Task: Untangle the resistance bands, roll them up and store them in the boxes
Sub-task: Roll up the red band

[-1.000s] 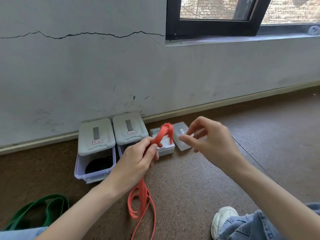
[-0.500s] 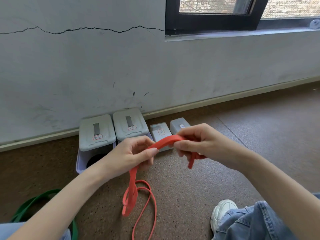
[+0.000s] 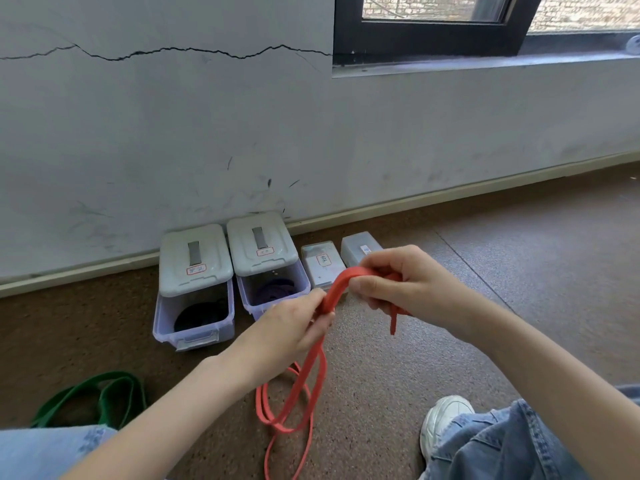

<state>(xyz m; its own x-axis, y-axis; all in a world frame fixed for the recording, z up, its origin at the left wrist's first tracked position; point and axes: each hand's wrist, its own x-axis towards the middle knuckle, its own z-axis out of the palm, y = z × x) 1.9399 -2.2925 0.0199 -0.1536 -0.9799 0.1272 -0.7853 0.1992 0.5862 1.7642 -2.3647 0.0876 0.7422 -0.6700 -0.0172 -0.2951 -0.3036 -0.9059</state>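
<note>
Gripping the red band (image 3: 341,281) in both fists, my right hand (image 3: 398,285) had closed on its doubled end since a second earlier, while my left hand (image 3: 294,327) pinched it nearer; the tail lay on the floor (image 3: 450,341). Rolling could likely begin.

boxes (image 3: 263,268) against wall (image 3: 173,150) | band (image 3: 298,393) before them | second band (image 3: 100,396) left
</note>
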